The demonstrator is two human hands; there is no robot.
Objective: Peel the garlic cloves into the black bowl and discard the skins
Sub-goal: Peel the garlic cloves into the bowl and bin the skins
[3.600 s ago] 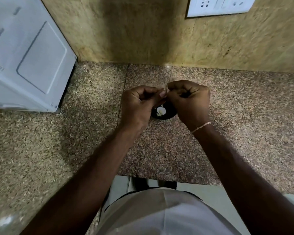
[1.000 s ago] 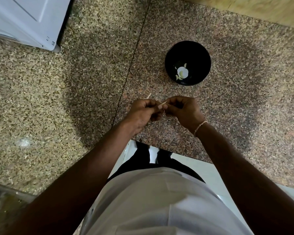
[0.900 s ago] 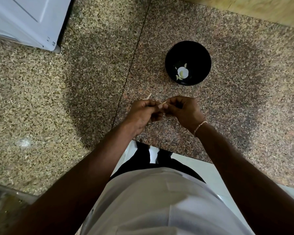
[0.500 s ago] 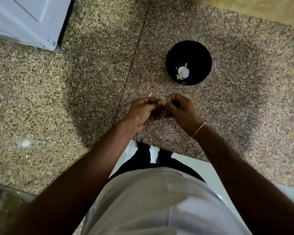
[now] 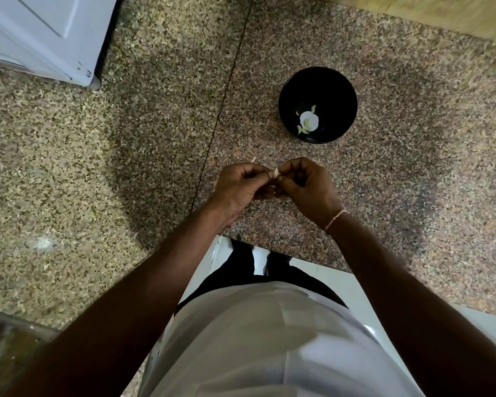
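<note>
A small pale garlic clove (image 5: pixel 276 173) is pinched between the fingertips of my left hand (image 5: pixel 241 186) and my right hand (image 5: pixel 305 187), which meet above the granite counter (image 5: pixel 398 173) near its front edge. A thin strip of skin (image 5: pixel 253 160) sticks up behind my left hand. The black bowl (image 5: pixel 338 90) stands on the counter beyond my right hand, apart from both hands. It holds pale garlic pieces (image 5: pixel 308 121) at its bottom.
A white appliance (image 5: pixel 40 32) stands at the back left of the counter. A yellowish wall (image 5: pixel 455 12) runs along the back right. The counter's front edge (image 5: pixel 312 257) lies just under my wrists, with white floor below. A blurred shiny object (image 5: pixel 3 348) fills the lower left corner.
Both hands came back from over the bowl to the counter's front edge. In the last second they stayed there, the fingers working the clove with small shifts.
</note>
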